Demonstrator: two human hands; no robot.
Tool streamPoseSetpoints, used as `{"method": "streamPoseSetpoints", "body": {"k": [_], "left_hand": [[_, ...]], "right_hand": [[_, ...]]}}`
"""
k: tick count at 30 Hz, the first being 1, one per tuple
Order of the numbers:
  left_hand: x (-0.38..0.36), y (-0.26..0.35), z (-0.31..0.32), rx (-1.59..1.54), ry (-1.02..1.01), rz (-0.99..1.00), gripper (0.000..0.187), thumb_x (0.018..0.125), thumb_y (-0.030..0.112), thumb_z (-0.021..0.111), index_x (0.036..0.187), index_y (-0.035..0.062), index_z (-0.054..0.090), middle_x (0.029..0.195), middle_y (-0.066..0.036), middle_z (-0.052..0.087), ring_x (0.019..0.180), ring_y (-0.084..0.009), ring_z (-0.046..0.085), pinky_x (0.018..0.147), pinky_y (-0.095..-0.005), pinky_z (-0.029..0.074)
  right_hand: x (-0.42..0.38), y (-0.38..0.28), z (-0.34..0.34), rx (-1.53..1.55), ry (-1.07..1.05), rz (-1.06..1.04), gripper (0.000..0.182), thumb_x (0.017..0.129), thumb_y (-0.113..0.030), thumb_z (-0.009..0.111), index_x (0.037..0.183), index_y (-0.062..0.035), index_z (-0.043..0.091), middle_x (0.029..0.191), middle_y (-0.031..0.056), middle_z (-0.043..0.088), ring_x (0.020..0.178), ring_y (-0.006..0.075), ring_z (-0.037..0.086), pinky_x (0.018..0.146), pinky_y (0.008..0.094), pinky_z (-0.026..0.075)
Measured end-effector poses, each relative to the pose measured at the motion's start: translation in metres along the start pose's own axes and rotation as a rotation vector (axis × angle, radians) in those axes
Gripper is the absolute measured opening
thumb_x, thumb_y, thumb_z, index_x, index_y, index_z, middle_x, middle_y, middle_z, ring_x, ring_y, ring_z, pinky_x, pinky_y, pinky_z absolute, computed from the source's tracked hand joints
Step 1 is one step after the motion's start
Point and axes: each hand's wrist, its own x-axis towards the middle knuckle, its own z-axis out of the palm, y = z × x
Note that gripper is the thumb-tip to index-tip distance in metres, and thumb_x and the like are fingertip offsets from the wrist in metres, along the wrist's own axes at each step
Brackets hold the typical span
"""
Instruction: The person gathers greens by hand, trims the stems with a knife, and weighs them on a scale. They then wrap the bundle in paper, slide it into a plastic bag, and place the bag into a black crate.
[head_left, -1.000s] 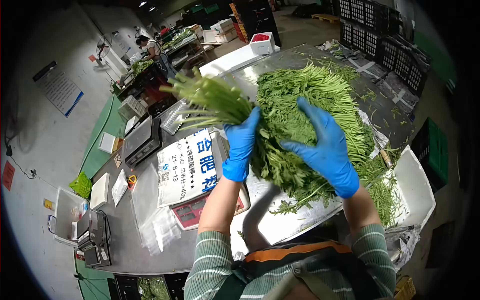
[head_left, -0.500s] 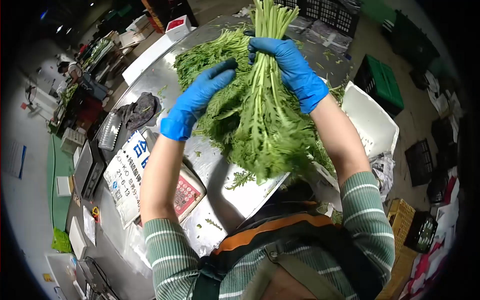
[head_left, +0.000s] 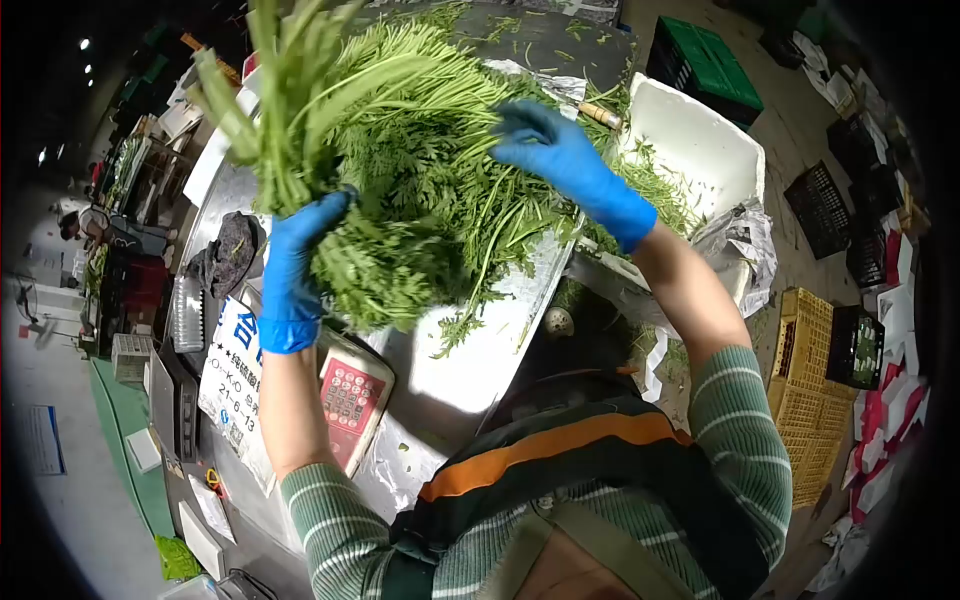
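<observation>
My left hand, in a blue glove, is closed round a bunch of leafy greens. Its pale stems point up, blurred by motion, and feathery leaves hang at the hand's right. A larger pile of the same greens lies on the metal table, stems toward the back. My right hand, gloved in blue too, hovers at the right edge of this pile. Its fingers reach left, somewhat bent and apart, with nothing seen in them.
A white foam box with leafy scraps stands at the right, a wooden-handled tool by its edge. On the left are a keypad device, a printed white sack and a dark cloth. Yellow crates stand on the floor.
The bunch has passed from my right hand to my left and shifted left. My right hand has let go and moved down beside the pile. The view has turned somewhat.
</observation>
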Motion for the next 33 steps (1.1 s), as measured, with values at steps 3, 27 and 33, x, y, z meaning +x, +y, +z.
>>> {"method": "streamPoseSetpoints", "body": {"k": [3,27,33], "left_hand": [[-0.017,-0.005,-0.043,-0.189,0.173,0.043,0.030,0.068,0.013,0.064,0.094,-0.0005,0.062,0.092,-0.010,0.063,0.087,-0.0190,0.059,0.085,-0.0299,0.044],[-0.042,-0.060,0.081,-0.511,-0.201,-0.290,0.046,0.062,0.004,0.063,0.106,-0.0038,0.053,0.090,-0.012,0.061,0.084,-0.0237,0.059,0.080,-0.0344,0.047],[0.024,-0.039,0.169,-0.843,-0.382,-0.414,0.044,0.071,0.011,0.058,0.113,0.0001,0.049,0.089,-0.011,0.060,0.081,-0.0230,0.058,0.077,-0.0352,0.047]], "right_hand": [[-0.043,0.085,0.004,-0.620,-0.275,-0.208,0.023,0.073,-0.017,0.062,0.096,-0.0132,0.061,0.091,0.0057,0.058,0.081,0.0218,0.058,0.065,0.0308,0.048],[0.080,0.138,-0.108,-0.938,0.252,-0.120,0.026,0.077,-0.025,0.055,0.095,-0.0088,0.061,0.096,0.0130,0.060,0.089,0.0306,0.057,0.070,0.0399,0.046],[0.125,0.224,-0.163,-1.084,0.180,0.252,0.018,0.072,-0.013,0.051,0.084,-0.0050,0.062,0.084,0.0175,0.062,0.074,0.0313,0.061,0.067,0.0419,0.048]]}}
